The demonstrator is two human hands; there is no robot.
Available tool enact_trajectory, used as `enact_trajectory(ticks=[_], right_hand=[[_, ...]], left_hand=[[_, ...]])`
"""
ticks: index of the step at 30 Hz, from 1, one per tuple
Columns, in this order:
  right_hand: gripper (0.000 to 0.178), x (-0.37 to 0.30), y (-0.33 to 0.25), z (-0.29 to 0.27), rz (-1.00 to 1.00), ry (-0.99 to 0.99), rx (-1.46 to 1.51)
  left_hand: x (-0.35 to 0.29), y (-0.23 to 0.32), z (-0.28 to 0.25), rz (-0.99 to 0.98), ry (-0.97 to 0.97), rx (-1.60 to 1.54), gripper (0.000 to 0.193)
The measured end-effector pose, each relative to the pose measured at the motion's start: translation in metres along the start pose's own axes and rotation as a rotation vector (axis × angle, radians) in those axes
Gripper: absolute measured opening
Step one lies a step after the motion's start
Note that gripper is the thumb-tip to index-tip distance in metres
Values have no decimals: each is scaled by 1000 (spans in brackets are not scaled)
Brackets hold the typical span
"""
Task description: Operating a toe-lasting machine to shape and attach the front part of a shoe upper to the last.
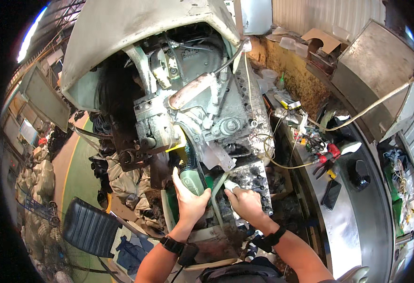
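My left hand (190, 203) is closed around the lower end of a long dark piece with a pale green end (191, 183). Its upper part is black with yellow at the edge, and it stands tilted against the front of a grimy metal machine (157, 118). My right hand (248, 203) is closed on a small white piece, perhaps a knob (230, 185); my fingers cover most of it. Beside that hand, a pale bent bar (218, 203) runs downward. A brown-handled tool (193, 90) with a cord hangs in front of the machine.
To the right, a metal bench (344, 226) carries a phone (330, 195), a red power tool (329, 153) and cables. A black chair (91, 227) stands at lower left, near piled bags (42, 184). A pale hood (145, 23) covers the machine's top.
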State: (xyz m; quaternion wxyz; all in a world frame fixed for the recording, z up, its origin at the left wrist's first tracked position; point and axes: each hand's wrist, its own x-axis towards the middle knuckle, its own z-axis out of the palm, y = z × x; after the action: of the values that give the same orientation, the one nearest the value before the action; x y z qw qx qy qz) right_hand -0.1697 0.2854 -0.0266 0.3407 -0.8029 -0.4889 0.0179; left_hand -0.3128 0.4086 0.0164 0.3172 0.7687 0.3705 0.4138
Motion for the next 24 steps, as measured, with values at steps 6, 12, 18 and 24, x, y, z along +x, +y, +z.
enact_trajectory(ticks=[6, 12, 18, 24], right_hand=[[41, -1, 0, -1, 12, 20, 31], [42, 0, 1, -1, 1, 17, 19], [44, 2, 0, -3, -14, 40, 48], [42, 2, -3, -7, 64, -37, 95]], left_hand=[[-1, 0, 0, -113, -64, -98, 110], [-3, -5, 0, -18, -28, -15, 109], [-2, -8, 2, -4, -21, -36, 110], [-1, 4, -3, -130, -84, -104, 109]])
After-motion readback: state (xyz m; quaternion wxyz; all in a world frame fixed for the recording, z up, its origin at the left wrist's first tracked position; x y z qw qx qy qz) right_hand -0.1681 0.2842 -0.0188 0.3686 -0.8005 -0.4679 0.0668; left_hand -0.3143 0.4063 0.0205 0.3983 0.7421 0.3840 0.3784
